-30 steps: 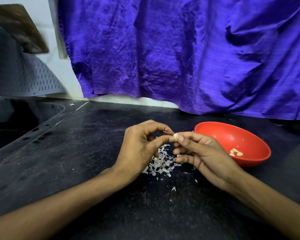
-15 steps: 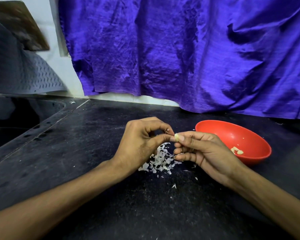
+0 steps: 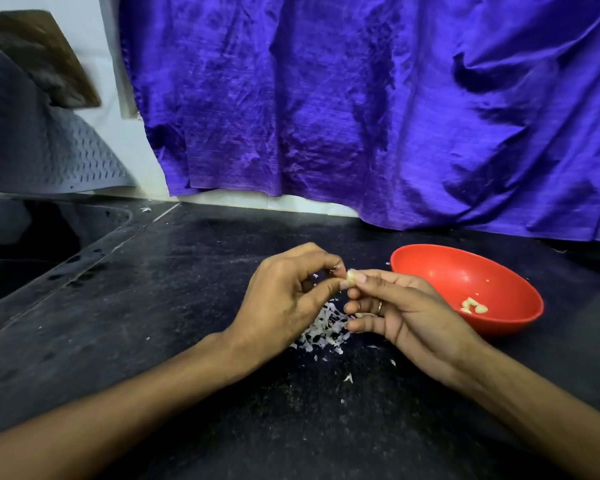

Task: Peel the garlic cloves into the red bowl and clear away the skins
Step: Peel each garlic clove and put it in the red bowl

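I've got the garlic clove point(image 3: 351, 276) pinched between right hand point(image 3: 409, 313) and left hand point(image 3: 284, 299); too small to judge which way it points.

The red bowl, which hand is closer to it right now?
Right. The right hand sits just beside the red bowl's near rim, pinching a garlic clove. The left hand is farther off, on the clove's other side.

Dim indoor light, wide-angle edge distortion, soft overall focus
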The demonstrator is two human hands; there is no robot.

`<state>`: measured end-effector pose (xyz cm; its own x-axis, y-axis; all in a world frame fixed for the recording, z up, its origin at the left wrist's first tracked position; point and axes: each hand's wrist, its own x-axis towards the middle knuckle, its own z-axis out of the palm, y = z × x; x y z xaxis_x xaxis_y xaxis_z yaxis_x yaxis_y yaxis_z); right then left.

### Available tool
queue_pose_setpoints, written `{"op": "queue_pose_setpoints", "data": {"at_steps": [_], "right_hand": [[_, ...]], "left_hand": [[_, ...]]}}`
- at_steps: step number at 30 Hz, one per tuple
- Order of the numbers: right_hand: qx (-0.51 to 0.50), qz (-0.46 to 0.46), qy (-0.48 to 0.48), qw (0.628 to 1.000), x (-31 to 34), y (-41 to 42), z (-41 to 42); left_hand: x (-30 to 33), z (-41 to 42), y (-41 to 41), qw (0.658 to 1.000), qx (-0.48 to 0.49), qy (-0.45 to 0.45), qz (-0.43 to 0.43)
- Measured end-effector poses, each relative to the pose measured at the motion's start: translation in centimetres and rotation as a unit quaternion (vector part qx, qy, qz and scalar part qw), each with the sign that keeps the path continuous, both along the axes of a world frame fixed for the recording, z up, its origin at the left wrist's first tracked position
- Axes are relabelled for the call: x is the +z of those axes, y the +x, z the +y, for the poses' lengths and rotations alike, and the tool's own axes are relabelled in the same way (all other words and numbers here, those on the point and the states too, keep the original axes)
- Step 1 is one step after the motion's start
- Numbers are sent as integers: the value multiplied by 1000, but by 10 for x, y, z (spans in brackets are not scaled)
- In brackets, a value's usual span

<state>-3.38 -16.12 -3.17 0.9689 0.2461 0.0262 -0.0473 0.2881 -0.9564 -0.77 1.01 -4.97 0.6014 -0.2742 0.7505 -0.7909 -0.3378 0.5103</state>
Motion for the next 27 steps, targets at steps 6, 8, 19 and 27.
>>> {"op": "queue_pose_setpoints", "data": {"at_steps": [6,8,19,27], "right_hand": [[-9,3,22,1000,-2,0,2],[-14,6,27,1000,-2,-1,2],[-45,28,70,996,6,-1,0],[-47,18,52,997,4,1,-3]], "left_hand": [[-3,0,1,999,18,17,-41],[-2,0,0,999,11,21,-48],[0,0,-3,997,41,24,-63],[1,-1,-1,999,28,-29,31]]}}
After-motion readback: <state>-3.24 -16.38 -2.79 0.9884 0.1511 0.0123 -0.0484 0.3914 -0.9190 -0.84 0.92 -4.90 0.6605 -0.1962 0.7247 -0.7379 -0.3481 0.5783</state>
